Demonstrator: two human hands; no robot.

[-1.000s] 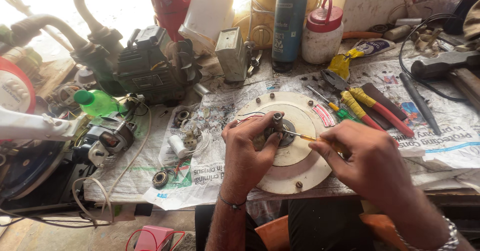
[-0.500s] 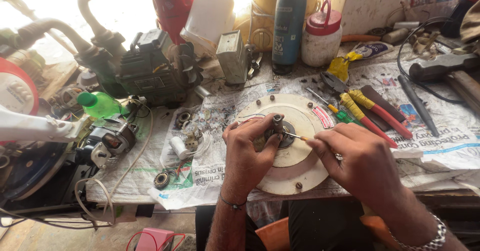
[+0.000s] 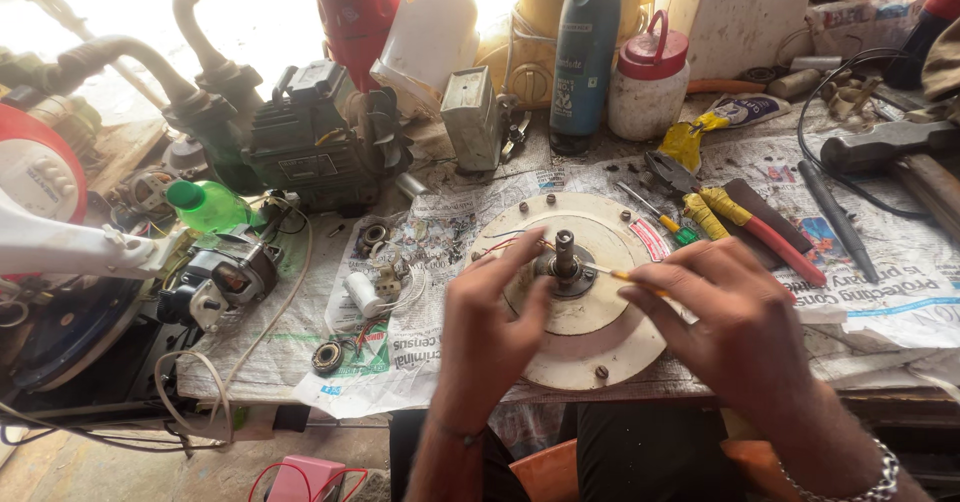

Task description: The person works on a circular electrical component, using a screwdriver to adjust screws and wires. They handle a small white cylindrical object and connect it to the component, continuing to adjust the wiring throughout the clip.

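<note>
A round cream-coloured motor disc (image 3: 600,347) with bolts around its rim lies on newspaper at the bench's near edge. A short metal shaft (image 3: 565,252) stands up from its centre hub. My left hand (image 3: 490,332) rests on the disc's left side, fingers spread and reaching toward the hub. My right hand (image 3: 735,322) holds a thin screwdriver (image 3: 625,276) with a yellow handle, its tip pointing left at the base of the shaft. Thin red wires run from under the disc's upper left.
Pliers with red and yellow handles (image 3: 740,224) lie right of the disc. A hammer (image 3: 890,147) sits far right. A dark motor (image 3: 320,142), green bottle (image 3: 205,205), small bearing (image 3: 326,358), white jar with red lid (image 3: 648,82) and tall dark bottle (image 3: 585,52) crowd the bench.
My left hand has let go of the hub and opened flat on the disc, uncovering the shaft. My right hand stays with the screwdriver at the hub.
</note>
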